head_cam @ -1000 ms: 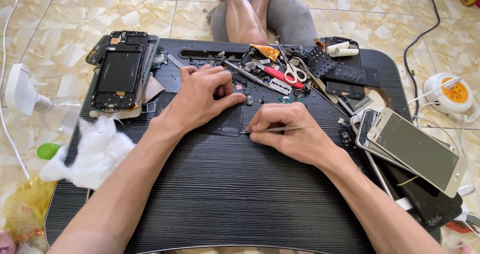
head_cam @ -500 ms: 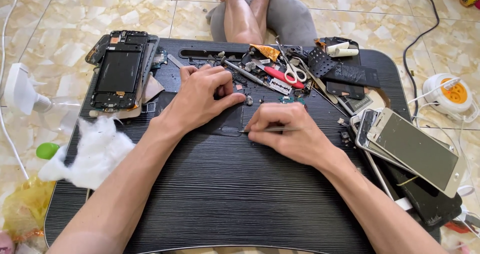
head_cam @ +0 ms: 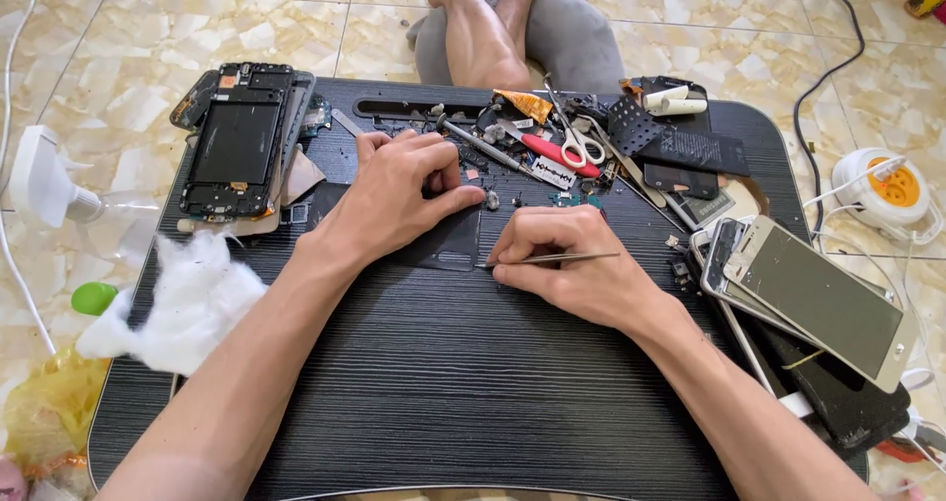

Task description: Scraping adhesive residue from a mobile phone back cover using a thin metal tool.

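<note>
The right hand (head_cam: 567,265) was closed around a pair of slim metal tweezers (head_cam: 562,259), pinched between thumb and fingers. The tweezers were thin, silver-grey and straight, lying almost flat over the tabletop (head_cam: 443,393). Their long axis ran nearly parallel to the far edge, the rear end projecting to the right past the knuckles and the tip pointing left. The tip met the right edge of a flat dark rectangular part (head_cam: 448,240) lying near the middle of the tabletop, somewhat toward the far edge.

The left hand (head_cam: 404,191) lay palm down on that dark part, fingers curled and thumb stretched toward the right hand, pressing it flat; it gripped nothing.

At the far left corner lay a stripped phone frame (head_cam: 236,141). A wad of white cotton (head_cam: 192,299) rested on the left edge. Along the far edge lay scissors with white handles (head_cam: 576,141) and a red-handled tool (head_cam: 552,153), just beside each other. Near the right edge sat a stack of phones, the top one a pale phone with a dark screen (head_cam: 823,299).
</note>
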